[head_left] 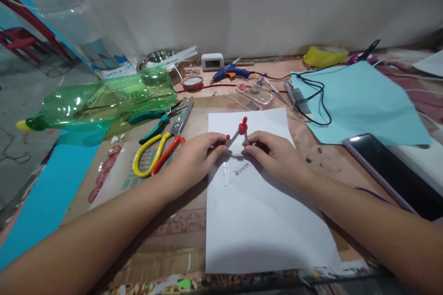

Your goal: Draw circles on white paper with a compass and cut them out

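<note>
A white sheet of paper (263, 221) lies on the cardboard-covered table in front of me. A clear plastic ruler (232, 171) rests across its upper part. Over the ruler stands a drawing compass (241, 132) with a red top and metal legs. My left hand (197, 159) pinches the compass's left leg, fingers closed on it. My right hand (273, 154) holds the right leg, fingertips pressed on it near the paper.
Scissors with yellow and red handles (159, 150) and teal pliers (154, 124) lie left of the paper, beside a green plastic bottle (104, 101). A light blue sheet (360, 101), black cable, a phone (391, 170), blue glue gun (230, 73) and yellow tape roll (325, 55) lie right and behind.
</note>
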### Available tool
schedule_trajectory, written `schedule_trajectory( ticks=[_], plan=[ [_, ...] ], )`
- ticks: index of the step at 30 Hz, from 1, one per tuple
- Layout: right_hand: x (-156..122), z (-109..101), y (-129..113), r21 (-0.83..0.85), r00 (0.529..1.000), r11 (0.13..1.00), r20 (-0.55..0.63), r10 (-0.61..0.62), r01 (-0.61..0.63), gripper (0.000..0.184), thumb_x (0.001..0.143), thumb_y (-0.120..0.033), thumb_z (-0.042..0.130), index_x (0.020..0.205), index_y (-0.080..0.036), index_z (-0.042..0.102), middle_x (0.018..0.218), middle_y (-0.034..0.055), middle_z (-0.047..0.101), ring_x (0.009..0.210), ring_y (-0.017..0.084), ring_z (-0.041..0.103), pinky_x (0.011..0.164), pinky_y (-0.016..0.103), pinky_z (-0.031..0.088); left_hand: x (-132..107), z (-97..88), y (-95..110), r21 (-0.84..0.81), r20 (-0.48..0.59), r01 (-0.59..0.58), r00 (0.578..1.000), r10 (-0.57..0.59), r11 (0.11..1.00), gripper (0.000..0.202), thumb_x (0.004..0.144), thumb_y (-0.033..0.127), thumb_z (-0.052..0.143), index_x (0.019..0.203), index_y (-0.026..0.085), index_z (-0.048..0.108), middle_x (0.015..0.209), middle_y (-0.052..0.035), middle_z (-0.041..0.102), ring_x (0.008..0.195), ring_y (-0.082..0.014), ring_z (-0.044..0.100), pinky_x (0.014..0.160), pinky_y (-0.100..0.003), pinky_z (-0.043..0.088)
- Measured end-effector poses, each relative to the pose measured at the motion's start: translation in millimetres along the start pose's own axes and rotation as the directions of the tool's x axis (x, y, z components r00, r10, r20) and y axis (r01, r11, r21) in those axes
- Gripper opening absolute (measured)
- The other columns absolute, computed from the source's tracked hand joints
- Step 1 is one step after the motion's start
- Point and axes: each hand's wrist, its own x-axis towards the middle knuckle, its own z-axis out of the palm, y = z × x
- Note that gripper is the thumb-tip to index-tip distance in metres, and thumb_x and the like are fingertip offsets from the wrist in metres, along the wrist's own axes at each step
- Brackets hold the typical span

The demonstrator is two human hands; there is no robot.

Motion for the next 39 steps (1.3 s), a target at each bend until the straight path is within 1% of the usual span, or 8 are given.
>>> schedule_trajectory(
  ticks=[5,8,11,15,19,28,33,39],
  plan=[
    [-0.1,1.0,-0.3,0.013,1.000,1.000,-0.001,0.009,-0.009,0.008,0.094,-0.024,0.059,0.093,-0.021,0.067,0.086,0.0023,0.075,0.074,0.017,0.066,0.069,0.030,0.048,0.3,-4.6,2.6,-0.061,0.051,0.019,0.999,-0.016,0.998,0.020,0.095,0.029,0.058,0.109,0.019,0.068,0.106,-0.0057,0.075,0.099,-0.0238,0.069,0.091,-0.041,0.053],
    [0.2,1.5,-0.3,0.017,1.000,1.000,-0.007,0.002,-0.002,0.008,0.093,-0.023,0.060,0.092,-0.021,0.067,0.086,0.0015,0.074,0.073,0.017,0.066,0.070,0.029,0.048,-0.4,-5.0,4.0,-0.058,0.132,0.022,0.991,-0.014,0.998,0.034,0.087,0.026,0.067,0.120,0.018,0.061,0.112,-0.0080,0.072,0.100,-0.0249,0.068,0.090,-0.041,0.054],
    [0.6,1.9,0.0,0.014,1.000,1.000,-0.017,-0.004,0.004,0.007,0.093,-0.023,0.060,0.091,-0.021,0.067,0.085,0.0007,0.073,0.071,0.016,0.065,0.069,0.028,0.047,-1.6,-2.4,3.6,0.023,0.130,-0.014,0.991,0.011,1.000,0.045,0.085,0.026,0.070,0.127,0.016,0.056,0.120,-0.0114,0.067,0.108,-0.0280,0.065,0.093,-0.044,0.053],
    [0.5,1.5,-0.8,0.025,1.000,1.000,-0.010,0.000,0.000,0.009,0.093,-0.023,0.059,0.092,-0.021,0.068,0.083,0.0008,0.074,0.070,0.016,0.064,0.067,0.027,0.047,-2.4,0.4,2.1,0.069,0.101,-0.016,0.995,0.009,0.998,0.047,0.084,0.026,0.071,0.128,0.017,0.055,0.115,-0.0100,0.066,0.108,-0.0285,0.063,0.095,-0.046,0.052],
    [0.2,0.9,-1.3,0.024,1.000,1.000,-0.010,0.004,-0.004,0.009,0.093,-0.023,0.060,0.093,-0.021,0.069,0.084,0.0013,0.075,0.071,0.016,0.065,0.068,0.028,0.047,-3.1,0.9,0.6,0.075,0.100,-0.020,0.995,0.013,0.997,0.042,0.085,0.028,0.070,0.123,0.019,0.056,0.111,-0.0080,0.065,0.106,-0.0275,0.063,0.094,-0.045,0.052],
    [0.4,1.8,0.1,0.036,1.000,0.999,-0.007,-0.002,0.002,0.010,0.093,-0.023,0.059,0.094,-0.021,0.069,0.087,0.0017,0.075,0.075,0.017,0.067,0.071,0.030,0.049,-3.2,1.6,2.5,0.011,0.161,-0.019,0.987,0.017,1.000,0.032,0.088,0.022,0.064,0.119,0.019,0.056,0.112,-0.0099,0.065,0.106,-0.0279,0.063,0.092,-0.046,0.052],
    [0.3,1.4,0.0,0.024,1.000,1.000,-0.009,0.002,-0.002,0.009,0.093,-0.023,0.060,0.094,-0.021,0.069,0.087,0.0013,0.075,0.074,0.017,0.066,0.071,0.029,0.049,-3.7,2.5,-0.2,0.011,0.156,-0.027,0.987,0.025,1.000,0.028,0.088,0.024,0.065,0.114,0.019,0.056,0.106,-0.0095,0.065,0.101,-0.0277,0.065,0.087,-0.044,0.052],
    [-0.2,1.6,0.8,0.031,1.000,1.000,-0.008,0.000,0.000,0.009,0.093,-0.022,0.060,0.095,-0.021,0.069,0.088,0.0009,0.075,0.073,0.016,0.066,0.070,0.028,0.048,-4.3,2.8,1.1,0.042,0.142,-0.056,0.989,0.050,0.998,0.027,0.089,0.023,0.064,0.113,0.019,0.054,0.109,-0.0097,0.065,0.105,-0.0288,0.063,0.089,-0.045,0.052]
  ],
)
